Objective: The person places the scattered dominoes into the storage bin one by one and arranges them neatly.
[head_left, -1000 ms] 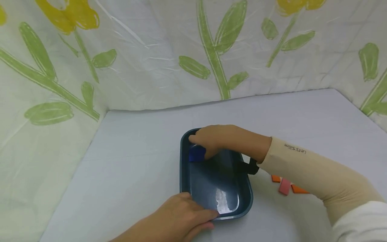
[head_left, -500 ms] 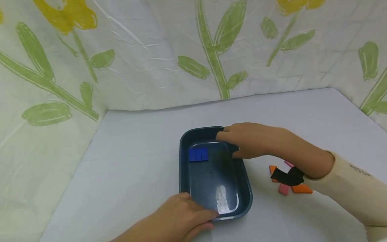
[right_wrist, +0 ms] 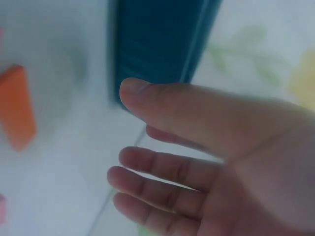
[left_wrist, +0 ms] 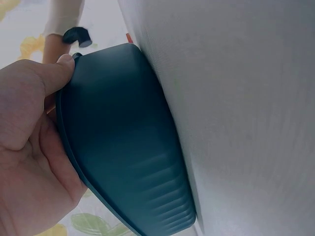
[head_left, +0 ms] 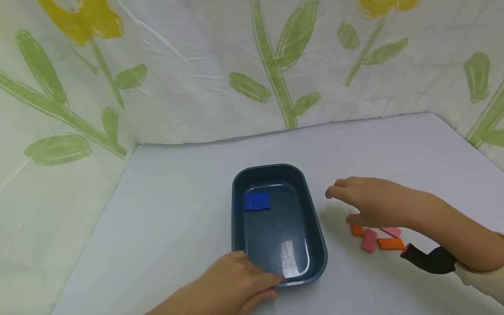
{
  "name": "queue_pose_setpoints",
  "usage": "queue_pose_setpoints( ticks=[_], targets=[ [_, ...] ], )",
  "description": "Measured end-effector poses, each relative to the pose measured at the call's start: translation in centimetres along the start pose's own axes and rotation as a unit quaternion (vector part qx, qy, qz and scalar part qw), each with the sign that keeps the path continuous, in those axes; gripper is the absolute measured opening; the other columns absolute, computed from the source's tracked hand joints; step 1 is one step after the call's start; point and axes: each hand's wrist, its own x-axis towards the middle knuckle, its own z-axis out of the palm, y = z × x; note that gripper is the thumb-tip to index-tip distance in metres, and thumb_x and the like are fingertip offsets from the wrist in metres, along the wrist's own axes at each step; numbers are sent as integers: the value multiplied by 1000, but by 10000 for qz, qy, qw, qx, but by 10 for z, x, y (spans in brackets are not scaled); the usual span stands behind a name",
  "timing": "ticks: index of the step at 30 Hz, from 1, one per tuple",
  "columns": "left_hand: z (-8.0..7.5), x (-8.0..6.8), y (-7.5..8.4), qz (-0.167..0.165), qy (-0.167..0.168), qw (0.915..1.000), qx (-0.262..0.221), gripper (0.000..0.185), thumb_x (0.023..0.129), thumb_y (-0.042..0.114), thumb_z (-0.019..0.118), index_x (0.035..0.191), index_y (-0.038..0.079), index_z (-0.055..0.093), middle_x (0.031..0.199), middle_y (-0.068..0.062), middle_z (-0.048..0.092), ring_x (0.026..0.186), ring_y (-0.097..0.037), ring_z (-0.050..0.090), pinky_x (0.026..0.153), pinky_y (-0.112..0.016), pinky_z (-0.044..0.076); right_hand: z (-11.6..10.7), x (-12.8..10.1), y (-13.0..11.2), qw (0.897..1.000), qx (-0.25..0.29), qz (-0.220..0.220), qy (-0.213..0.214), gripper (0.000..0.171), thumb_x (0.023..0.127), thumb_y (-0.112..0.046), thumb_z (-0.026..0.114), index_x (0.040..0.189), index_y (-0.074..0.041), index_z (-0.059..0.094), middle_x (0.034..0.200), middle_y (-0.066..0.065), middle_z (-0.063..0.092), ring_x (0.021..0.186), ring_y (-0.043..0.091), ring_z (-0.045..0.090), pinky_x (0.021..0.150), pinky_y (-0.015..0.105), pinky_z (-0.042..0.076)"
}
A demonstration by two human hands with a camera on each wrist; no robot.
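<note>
My left hand [head_left: 232, 284] grips the near-left corner of a dark teal plastic tray [head_left: 318, 236]. In the left wrist view its thumb lies at the rim of the tray [left_wrist: 113, 118], with the fingers inside. Flat blue pieces [head_left: 257, 201] lie side by side in the tray's far-left part. My right hand [head_left: 378, 201] hovers right of the tray, its fingers loosely bent and holding nothing. Just below it on the table are orange pieces [head_left: 390, 244] and pink pieces [head_left: 369, 240], partly covered by the hand. The right wrist view shows an orange piece [right_wrist: 17, 108] beside the right hand [right_wrist: 197, 162].
The tray stands on a white table [head_left: 173, 210]. Behind and beside it hangs a pale sheet [head_left: 189, 87] printed with yellow flowers and green leaves. A black strap [head_left: 433, 260] is around the right wrist.
My right hand has left the inside of the tray and moved right to above the orange and pink pieces, uncovering the blue pieces. The left hand keeps its grip on the tray.
</note>
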Motion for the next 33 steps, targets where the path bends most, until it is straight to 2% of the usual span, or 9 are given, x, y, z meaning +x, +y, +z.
queue_pose_setpoints(
  ticks=[5,13,22,33],
  targets=[
    [1,-1,0,62,163,9998,22,17,102,28,60,113,18,70,83,15,71,64,9,50,64,-8,26,20,-6,7,9996,122,176,-175,48,78,-16,87,121,-14,64,108,0,65,94,22,63,77,41,56],
    [2,-1,0,22,130,9999,-41,18,103,28,59,114,19,69,82,15,70,63,9,49,63,-9,26,42,-14,20,9998,194,64,37,45,72,-7,88,110,-14,65,89,-9,54,77,10,51,66,30,51],
    [2,-2,1,-23,157,9998,-100,18,103,30,57,112,19,69,80,16,70,62,10,47,62,-8,25,51,-18,22,9983,253,-142,504,43,70,-4,87,106,-13,65,89,-8,53,75,9,49,64,27,50],
    [2,-2,0,47,215,9998,-16,15,102,28,59,109,18,69,76,15,69,60,10,47,63,-8,25,52,-17,23,9981,318,-123,518,34,71,-8,89,99,-12,69,93,-6,60,79,13,54,70,33,54]
  ],
)
